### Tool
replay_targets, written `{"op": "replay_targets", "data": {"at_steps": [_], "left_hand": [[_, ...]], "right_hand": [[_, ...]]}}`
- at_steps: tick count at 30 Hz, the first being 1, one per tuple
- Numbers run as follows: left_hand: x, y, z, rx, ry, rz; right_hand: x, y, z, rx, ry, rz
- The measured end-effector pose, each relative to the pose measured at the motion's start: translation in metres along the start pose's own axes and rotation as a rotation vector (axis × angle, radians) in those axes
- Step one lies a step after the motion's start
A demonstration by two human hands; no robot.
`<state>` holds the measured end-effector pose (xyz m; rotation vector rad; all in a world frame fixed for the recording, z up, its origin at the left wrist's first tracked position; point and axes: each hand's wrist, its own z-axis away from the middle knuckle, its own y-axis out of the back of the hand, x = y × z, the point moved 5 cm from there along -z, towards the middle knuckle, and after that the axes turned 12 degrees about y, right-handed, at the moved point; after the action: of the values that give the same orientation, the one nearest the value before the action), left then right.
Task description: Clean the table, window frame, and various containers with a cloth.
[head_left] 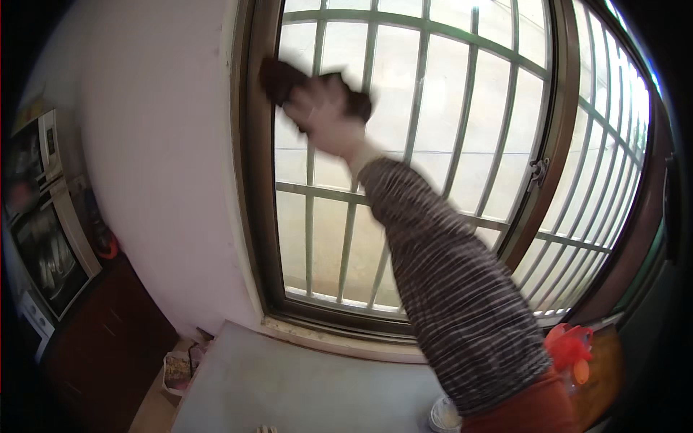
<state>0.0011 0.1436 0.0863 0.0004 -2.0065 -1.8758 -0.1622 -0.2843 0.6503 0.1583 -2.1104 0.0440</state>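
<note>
My right hand (pixel 326 115), blurred by motion, is raised to the upper left part of the window. A dark brown cloth (pixel 283 81) is bunched under its fingers, over the glass pane (pixel 393 94) beside the left frame (pixel 256 180). Bits of the cloth stick out on both sides of the hand. The arm, in a grey striped sleeve (pixel 462 289) with a red-brown upper part, reaches up from the lower right. My left hand is out of view.
Green bars (pixel 368 65) stand behind the glass. Below the sill lies a pale tabletop (pixel 289 382) with a round container (pixel 444 417) near the sleeve. A red plastic bag (pixel 569 346) sits at right. Leftward are a dark cabinet (pixel 108 353), an oven-like appliance (pixel 52 249) and a small bin (pixel 175 372).
</note>
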Motion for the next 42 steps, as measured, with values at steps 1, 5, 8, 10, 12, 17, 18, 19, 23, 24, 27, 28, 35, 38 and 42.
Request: {"op": "replay_targets", "data": {"at_steps": [1, 5, 8, 10, 12, 17, 18, 19, 23, 24, 27, 28, 35, 38, 42], "left_hand": [[-0.011, 0.001, 0.011, 0.016, 0.046, -0.015], [-0.013, 0.001, 0.007, 0.023, 0.069, 0.028], [-0.008, -0.001, 0.005, 0.011, 0.091, 0.043], [-0.009, 0.005, 0.008, -0.035, 0.102, 0.026], [-0.005, 0.013, 0.003, -0.054, 0.091, 0.044], [-0.019, -0.003, 0.008, -0.028, 0.075, 0.033], [-0.018, 0.004, 0.009, -0.070, 0.090, 0.035], [-0.016, 0.008, 0.009, -0.112, 0.087, 0.041], [-0.022, -0.017, -0.003, -0.076, 0.085, 0.036], [-0.021, -0.026, -0.003, -0.085, 0.110, 0.097], [-0.021, -0.032, -0.013, -0.077, 0.093, 0.023], [-0.019, -0.034, -0.017, -0.061, 0.096, 0.019], [-0.024, -0.044, -0.012, -0.076, 0.095, -0.005], [-0.033, -0.043, -0.006, -0.058, 0.108, -0.050], [-0.013, -0.060, -0.012, -0.052, 0.046, -0.010]], "right_hand": [[-0.060, -0.004, -0.005, -0.224, 0.059, -0.270], [-0.074, 0.032, 0.083, -0.164, 0.117, -0.586], [0.056, 0.086, 0.137, -0.057, -0.159, -0.268], [0.143, 0.111, 0.158, 0.072, -0.413, 0.043], [0.231, 0.104, 0.168, 0.002, -0.754, 0.398], [0.219, 0.038, 0.014, -0.057, -0.570, 0.069], [0.167, 0.042, -0.023, -0.308, -0.676, -0.066], [0.134, 0.052, -0.052, -0.311, -0.636, -0.310], [0.033, -0.001, -0.095, 0.052, -0.614, -0.702], [0.001, -0.016, -0.106, 0.050, -0.431, -0.603], [-0.093, -0.044, -0.086, 0.108, -0.375, -0.390], [-0.120, -0.050, -0.072, 0.084, -0.381, -0.420], [-0.304, -0.056, 0.043, -0.407, -0.257, -0.513], [-0.402, -0.049, 0.090, -0.460, -0.089, -0.625], [-0.473, -0.080, 0.205, 0.152, -0.591, -1.685]]}}
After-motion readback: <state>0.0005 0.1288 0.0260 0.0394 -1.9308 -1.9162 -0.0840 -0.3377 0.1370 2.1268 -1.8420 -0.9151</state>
